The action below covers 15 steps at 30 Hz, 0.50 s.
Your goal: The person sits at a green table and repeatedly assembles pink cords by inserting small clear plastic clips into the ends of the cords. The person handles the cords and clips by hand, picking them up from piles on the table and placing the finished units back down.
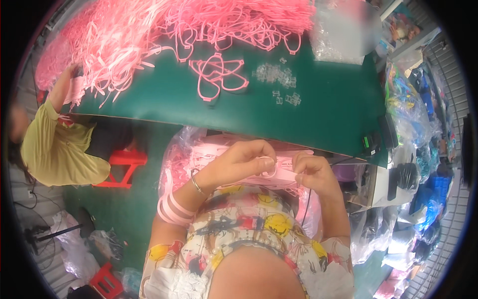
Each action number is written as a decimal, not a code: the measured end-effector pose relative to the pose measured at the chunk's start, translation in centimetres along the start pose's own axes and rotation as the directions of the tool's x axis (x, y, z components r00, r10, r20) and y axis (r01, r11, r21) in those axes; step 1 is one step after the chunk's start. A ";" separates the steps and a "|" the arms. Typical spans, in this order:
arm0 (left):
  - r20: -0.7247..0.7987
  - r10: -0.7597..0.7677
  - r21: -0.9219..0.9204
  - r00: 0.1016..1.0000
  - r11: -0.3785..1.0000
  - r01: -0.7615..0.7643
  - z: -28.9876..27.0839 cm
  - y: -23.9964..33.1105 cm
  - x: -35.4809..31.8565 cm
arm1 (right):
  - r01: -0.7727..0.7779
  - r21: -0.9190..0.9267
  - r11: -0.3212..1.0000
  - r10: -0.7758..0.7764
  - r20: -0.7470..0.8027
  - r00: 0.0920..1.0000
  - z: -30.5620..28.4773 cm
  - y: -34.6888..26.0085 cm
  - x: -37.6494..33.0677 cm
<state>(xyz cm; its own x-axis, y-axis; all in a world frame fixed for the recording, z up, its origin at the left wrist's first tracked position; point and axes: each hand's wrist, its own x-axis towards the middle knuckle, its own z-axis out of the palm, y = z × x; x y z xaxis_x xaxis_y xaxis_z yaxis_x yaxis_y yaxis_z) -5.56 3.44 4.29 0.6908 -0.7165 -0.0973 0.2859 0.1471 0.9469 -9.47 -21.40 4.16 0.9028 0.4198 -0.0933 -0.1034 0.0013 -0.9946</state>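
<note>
Pink strap (286,174) beside the bench (328,112)
Left hand (243,159) and right hand (318,174) bend toward each other, fingers curled, each grip narrowly pinching the strap.

Strap heap (199,20) along back of desk (328,99), ctr to L. Loops (215,77) in front of heap, approx ctr; clips (276,74) just R of loops, in 2 groups; bag (338,37) behind clips, back R. Co-worker (59,144) at desk's L end, w/ stool (124,158) alongside. Bagged straps (206,151) on near side of desk edge; strap (284,173) above, btwn L hand (244,162) & R hand (317,173).
</note>
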 end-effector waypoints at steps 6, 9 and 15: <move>-0.005 -0.029 -0.061 1.000 0.998 0.029 -0.6 -0.5 -0.1 | -0.068 -0.088 0.994 0.067 -0.016 0.998 0.0 0.1 0.4; -0.021 0.015 0.042 1.000 0.999 -0.015 -0.8 -0.8 -0.1 | -0.079 -0.109 0.991 0.076 -0.033 0.997 0.2 0.2 0.6; -0.041 0.080 0.310 0.996 0.948 -0.064 -1.1 -0.7 -0.1 | -0.102 -0.102 0.990 0.099 -0.032 0.995 0.5 0.2 0.9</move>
<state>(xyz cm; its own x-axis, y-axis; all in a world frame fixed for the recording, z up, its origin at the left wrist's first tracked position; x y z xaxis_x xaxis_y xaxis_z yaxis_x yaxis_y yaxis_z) -5.06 4.15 3.34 0.7383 -0.6737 -0.0334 0.0210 -0.0265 0.9994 -8.92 -20.54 3.86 0.9010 0.3885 -0.1931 -0.1520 -0.1342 -0.9792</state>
